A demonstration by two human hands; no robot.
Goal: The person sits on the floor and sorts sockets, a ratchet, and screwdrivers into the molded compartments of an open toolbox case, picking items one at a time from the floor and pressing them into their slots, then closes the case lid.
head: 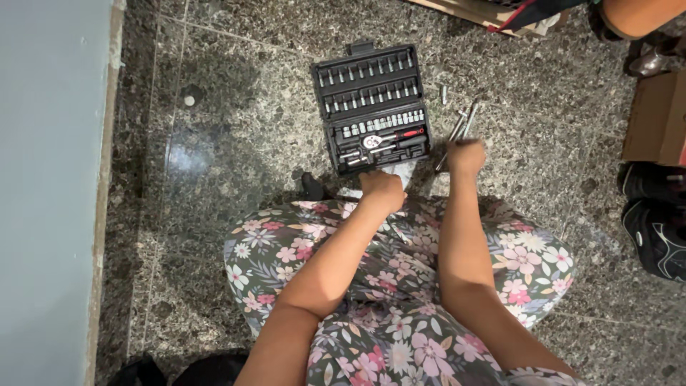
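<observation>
- Covering the whole view was a dark speckled stone floor (236, 143), polished enough to show a glare patch left of centre; a pale grey wall (50, 193) ran down the floor's left edge.
- Person seated on the floor at its lower middle, lap covered by a floral-print garment (400, 314), both bare forearms extended forward.
- Black socket set case (371, 107) lay open flat on the floor, upper middle, just ahead of the knees. Rows of sockets and bits filled the upper trays; a ratchet handle with a red grip (393, 137) sat in the lowest tray.
- Cardboard box (657, 118) stood at the floor's right edge; dark shoes (654, 221) lay below it, well apart from the case.
- Left hand (382, 189) rested at the near edge of the case, fingers curled under. Touching the case rim, as far as could be judged; whether it gripped anything could not be told.
- Right hand (466, 154) was closed around the near ends of a few metal rods (461, 127), which lay just beside the case's right side, angled up and to the right.
- One small loose metal piece (444, 94) lay on the floor near the case's upper right corner, apart from the rods.
</observation>
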